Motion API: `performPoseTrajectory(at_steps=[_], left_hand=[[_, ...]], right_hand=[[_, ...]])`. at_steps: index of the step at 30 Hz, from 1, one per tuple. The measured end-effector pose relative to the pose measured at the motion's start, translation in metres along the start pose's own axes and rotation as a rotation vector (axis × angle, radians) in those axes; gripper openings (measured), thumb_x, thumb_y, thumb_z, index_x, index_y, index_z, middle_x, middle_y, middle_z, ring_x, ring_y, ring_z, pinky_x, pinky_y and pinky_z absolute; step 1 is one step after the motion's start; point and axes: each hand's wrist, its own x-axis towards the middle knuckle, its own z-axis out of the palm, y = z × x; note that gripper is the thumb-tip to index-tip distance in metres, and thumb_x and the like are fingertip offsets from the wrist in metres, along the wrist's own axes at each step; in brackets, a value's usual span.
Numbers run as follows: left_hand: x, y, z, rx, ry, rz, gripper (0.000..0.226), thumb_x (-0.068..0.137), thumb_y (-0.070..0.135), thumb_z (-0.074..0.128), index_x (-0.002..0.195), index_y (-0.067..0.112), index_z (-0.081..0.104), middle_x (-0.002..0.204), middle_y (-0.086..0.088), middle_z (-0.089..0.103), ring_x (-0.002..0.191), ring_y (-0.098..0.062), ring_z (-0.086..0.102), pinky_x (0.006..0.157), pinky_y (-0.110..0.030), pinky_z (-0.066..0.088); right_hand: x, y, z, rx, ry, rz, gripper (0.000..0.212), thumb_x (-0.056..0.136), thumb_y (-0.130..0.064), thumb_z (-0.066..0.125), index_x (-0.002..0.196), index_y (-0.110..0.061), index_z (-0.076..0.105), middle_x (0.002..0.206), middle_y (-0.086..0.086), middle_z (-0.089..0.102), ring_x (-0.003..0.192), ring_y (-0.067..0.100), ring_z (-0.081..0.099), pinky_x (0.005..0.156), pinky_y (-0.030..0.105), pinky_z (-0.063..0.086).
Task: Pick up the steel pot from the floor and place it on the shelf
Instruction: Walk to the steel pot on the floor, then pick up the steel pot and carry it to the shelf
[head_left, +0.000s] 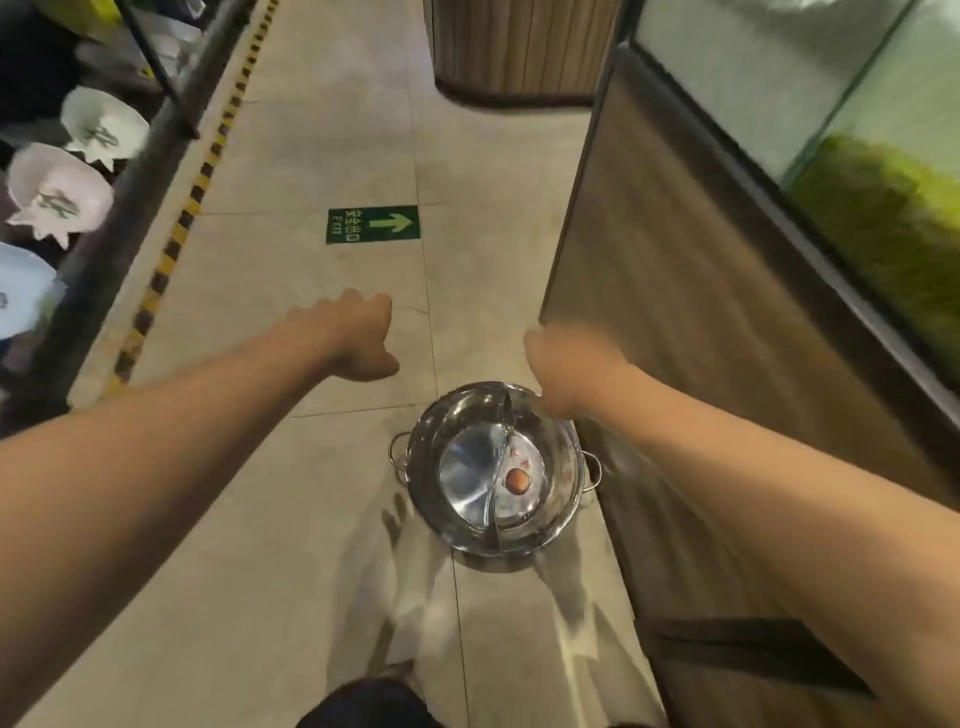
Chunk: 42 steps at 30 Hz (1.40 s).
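Observation:
A round steel pot (467, 457) stands on the tiled floor, split inside by a curved divider, with a small handle on each side and a brown round thing (517, 481) in its right half. My left hand (350, 338) hovers above the floor, up and left of the pot, holding nothing; its fingers point away and are hard to read. My right hand (566, 369) is blurred, just above the pot's far right rim, holding nothing. The shelf (111, 182) runs along the left edge.
White shaped dishes (57, 195) sit on the left shelf, bordered by a yellow-black floor stripe (171, 249). A wooden cabinet (701, 338) with a glass tank (857, 156) rises close on the right. A green exit sign (373, 224) marks the floor ahead.

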Motion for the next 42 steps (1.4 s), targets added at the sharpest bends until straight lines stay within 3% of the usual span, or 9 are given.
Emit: performPoseTrajectory(at_steps=[7,14,17,20,23,31,36,38,42], left_hand=[[0.092,0.004,0.242,0.004,-0.146,0.02,0.077,0.076,0.055,0.062,0.138,0.015,0.036,0.132,-0.016,0.043,0.117,-0.042,0.05,0.093,-0.051,0.044],[0.147,0.001,0.372,0.007,-0.214,0.082,0.088,0.073,0.064,0.054,0.148,0.024,0.033,0.148,-0.019,0.032,0.128,-0.045,0.039,0.1,-0.058,0.041],[0.144,0.009,0.392,-0.046,-0.258,0.082,0.108,0.067,0.075,0.048,0.154,0.021,0.017,0.151,-0.02,0.024,0.128,-0.047,0.038,0.103,-0.057,0.04],[0.134,0.012,0.401,-0.059,-0.22,0.015,0.112,0.073,0.068,0.062,0.154,0.016,0.003,0.146,-0.021,0.026,0.122,-0.045,0.047,0.101,-0.056,0.042],[0.12,0.008,0.404,0.004,-0.242,0.013,0.108,0.072,0.068,0.061,0.153,0.013,0.015,0.143,-0.02,0.033,0.124,-0.042,0.045,0.099,-0.056,0.042],[0.07,-0.023,0.41,0.005,-0.29,-0.053,0.096,0.076,0.063,0.061,0.147,0.013,0.021,0.137,-0.02,0.041,0.117,-0.044,0.052,0.095,-0.053,0.046],[0.086,-0.031,0.391,-0.014,-0.04,-0.102,0.075,0.082,0.06,0.055,0.137,0.011,0.038,0.128,-0.022,0.045,0.112,-0.044,0.051,0.087,-0.051,0.046],[0.098,-0.031,0.389,-0.057,0.049,-0.114,0.074,0.083,0.058,0.056,0.134,0.007,0.04,0.13,-0.023,0.041,0.115,-0.045,0.045,0.086,-0.052,0.044],[0.117,-0.026,0.404,-0.312,0.006,-0.132,0.084,0.083,0.053,0.063,0.144,0.008,0.027,0.142,-0.024,0.031,0.125,-0.049,0.037,0.098,-0.055,0.037]], right_hand=[[0.071,0.022,0.247,-0.017,-0.135,0.114,0.066,0.087,-0.041,0.066,0.139,-0.013,0.037,0.144,0.011,0.042,0.126,0.037,0.04,0.094,0.049,0.043],[0.101,0.051,0.361,-0.051,-0.156,0.261,0.095,0.082,-0.04,0.072,0.151,-0.007,0.017,0.15,0.02,0.03,0.132,0.045,0.033,0.097,0.055,0.042],[0.099,0.051,0.38,0.031,-0.188,0.269,0.107,0.081,-0.039,0.075,0.154,-0.007,0.004,0.159,0.023,0.009,0.136,0.049,0.028,0.101,0.058,0.04],[0.099,0.045,0.385,0.073,-0.183,0.233,0.104,0.081,-0.03,0.076,0.152,-0.004,0.006,0.156,0.024,0.014,0.127,0.049,0.033,0.098,0.056,0.043],[0.098,0.036,0.388,0.057,-0.153,0.202,0.103,0.081,-0.027,0.074,0.153,-0.003,0.006,0.149,0.023,0.02,0.123,0.048,0.034,0.096,0.053,0.044],[0.075,0.005,0.399,0.04,-0.085,0.122,0.104,0.078,-0.033,0.076,0.155,-0.011,0.009,0.154,0.019,0.023,0.121,0.045,0.045,0.089,0.05,0.05],[0.095,0.022,0.377,-0.005,0.065,0.193,0.088,0.078,-0.058,0.068,0.142,-0.009,0.031,0.138,0.019,0.034,0.116,0.042,0.04,0.086,0.049,0.045],[0.109,0.032,0.373,0.005,0.019,0.262,0.097,0.077,-0.063,0.068,0.147,-0.01,0.025,0.142,0.02,0.031,0.122,0.044,0.036,0.092,0.053,0.043],[0.128,0.043,0.383,0.197,-0.116,0.286,0.111,0.081,-0.059,0.07,0.156,-0.01,0.003,0.152,0.026,0.025,0.134,0.052,0.029,0.106,0.059,0.034]])
